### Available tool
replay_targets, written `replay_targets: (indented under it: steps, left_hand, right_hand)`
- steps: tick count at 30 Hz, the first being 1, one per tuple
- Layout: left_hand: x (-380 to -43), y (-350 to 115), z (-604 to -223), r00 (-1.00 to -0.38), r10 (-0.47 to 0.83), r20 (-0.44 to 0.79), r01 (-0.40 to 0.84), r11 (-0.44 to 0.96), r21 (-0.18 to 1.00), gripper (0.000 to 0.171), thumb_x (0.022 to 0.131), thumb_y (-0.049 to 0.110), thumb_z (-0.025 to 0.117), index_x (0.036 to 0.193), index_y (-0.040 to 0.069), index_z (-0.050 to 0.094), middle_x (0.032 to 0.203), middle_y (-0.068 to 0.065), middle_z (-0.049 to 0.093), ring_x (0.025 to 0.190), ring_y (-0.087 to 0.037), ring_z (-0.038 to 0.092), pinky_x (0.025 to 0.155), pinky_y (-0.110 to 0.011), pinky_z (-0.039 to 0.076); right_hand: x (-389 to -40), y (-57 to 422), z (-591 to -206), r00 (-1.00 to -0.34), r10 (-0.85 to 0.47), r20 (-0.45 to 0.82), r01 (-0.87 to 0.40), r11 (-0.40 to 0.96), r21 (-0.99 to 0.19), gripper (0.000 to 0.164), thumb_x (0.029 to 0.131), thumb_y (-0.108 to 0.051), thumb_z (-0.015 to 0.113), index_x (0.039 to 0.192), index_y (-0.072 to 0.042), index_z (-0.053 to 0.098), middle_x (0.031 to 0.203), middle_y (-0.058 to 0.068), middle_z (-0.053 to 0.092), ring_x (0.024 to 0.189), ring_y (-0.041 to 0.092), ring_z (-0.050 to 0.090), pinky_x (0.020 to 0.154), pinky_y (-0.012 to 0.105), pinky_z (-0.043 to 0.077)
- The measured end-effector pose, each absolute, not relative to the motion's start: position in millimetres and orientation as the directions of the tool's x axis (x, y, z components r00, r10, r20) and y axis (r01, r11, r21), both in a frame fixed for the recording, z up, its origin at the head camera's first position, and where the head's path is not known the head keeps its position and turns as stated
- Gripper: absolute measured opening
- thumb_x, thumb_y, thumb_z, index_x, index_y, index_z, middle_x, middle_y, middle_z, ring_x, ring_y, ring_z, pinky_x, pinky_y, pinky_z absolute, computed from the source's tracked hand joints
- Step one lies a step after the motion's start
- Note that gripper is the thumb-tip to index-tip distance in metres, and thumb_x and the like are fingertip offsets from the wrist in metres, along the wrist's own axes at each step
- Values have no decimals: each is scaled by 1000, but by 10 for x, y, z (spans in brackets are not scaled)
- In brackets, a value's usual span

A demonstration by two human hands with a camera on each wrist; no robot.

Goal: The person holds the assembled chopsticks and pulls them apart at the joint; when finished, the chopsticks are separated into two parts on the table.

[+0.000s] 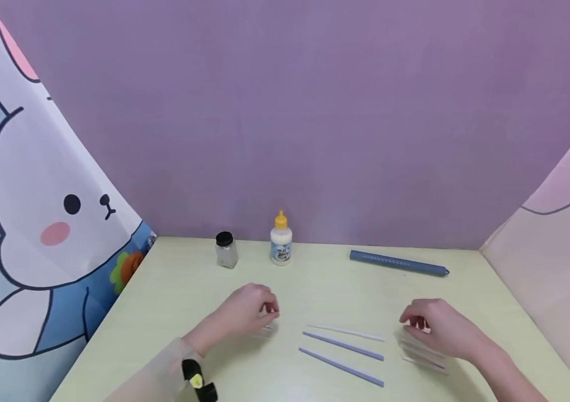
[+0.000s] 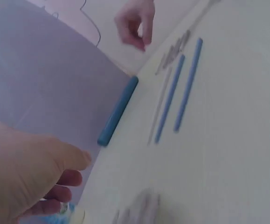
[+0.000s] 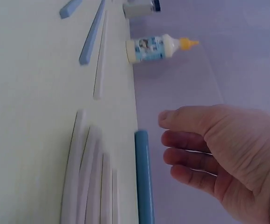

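My left hand (image 1: 251, 308) hovers over the table's left half with loosely curled fingers, holding nothing that shows. Beneath it lie a few pale sticks (image 1: 266, 333), partly hidden and blurred in the left wrist view. On the right, my right hand (image 1: 443, 329) hangs above several whitish sticks (image 1: 423, 357); its thumb and fingers are apart in the right wrist view, with nothing between them. Between the hands, a thin white stick (image 1: 347, 332), a blue stick (image 1: 342, 346) and another blue stick (image 1: 340, 367) lie roughly side by side.
Along the table's back edge stand a small clear jar (image 1: 227, 254) with a black lid and a white bottle (image 1: 281, 245) with a yellow nozzle cap. A dark blue rod (image 1: 398, 263) lies at the back right. A purple wall (image 1: 315, 139) rises behind.
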State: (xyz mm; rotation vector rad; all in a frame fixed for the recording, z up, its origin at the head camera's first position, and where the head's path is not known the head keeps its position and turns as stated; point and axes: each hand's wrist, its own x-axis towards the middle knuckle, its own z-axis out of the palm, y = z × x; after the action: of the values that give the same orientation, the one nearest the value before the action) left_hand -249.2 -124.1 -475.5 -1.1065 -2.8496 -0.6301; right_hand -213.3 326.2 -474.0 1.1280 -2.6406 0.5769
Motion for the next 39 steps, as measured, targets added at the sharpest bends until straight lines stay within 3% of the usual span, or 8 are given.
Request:
replay_targets:
  steps: [9,16,23,30,34,39]
  left_hand:
    - [-2628,-508,-4864,-695,709,119,697,624,352,4,97,23,78,95,20,80,86,12,72,77,3,60,73,-15,49]
    - [-2624,-175,-5049,-670,736,95,725,623,294,6,95,24,79,99,22,83,88,13,74,78,5,59,74,-11,48]
    - [-2611,-123,-5109,-680,729,80,718,639,274,4,91,24,82,94,22,81,83,14,68,75,4,54,71,-11,45]
    - [-2630,-166,-5015,-662,724,192,747,620,238,14,108,22,59,95,17,62,74,10,56,65,-2,49,62,-16,41]
    - [-2606,-247,-4823,-655,718,237,755,635,163,26,112,26,52,89,17,57,62,10,43,55,-5,43,53,-19,35]
    - [-2555,-390,-4555,-622,737,262,778,620,101,36,112,31,54,80,17,54,60,10,34,51,-5,36,51,-19,29]
  right_hand:
    - [-2303,2676,-4766,-728,-663,176,-673,643,-366,9,93,-9,80,98,-15,77,88,-16,64,79,-7,55,67,19,52]
    - [-2312,2475,-4978,-743,-661,102,-641,661,-390,15,89,-7,80,89,-18,70,80,-14,59,71,-5,49,63,19,47]
    - [-2322,2374,-5050,-728,-671,142,-674,660,-333,21,91,-2,72,89,-18,59,79,-14,47,69,-4,41,61,17,41]
    - [-2401,2261,-4803,-681,-691,243,-729,609,-311,20,98,5,62,97,-12,51,90,-8,43,78,0,41,69,19,44]
    - [-2422,2183,-4550,-670,-698,253,-739,595,-315,16,104,-1,61,97,-15,55,86,-10,47,74,-1,42,67,19,43]
    - [-2376,2085,-4291,-614,-743,267,-789,566,-239,15,106,-10,64,94,-19,62,79,-14,51,70,-3,43,67,18,44]
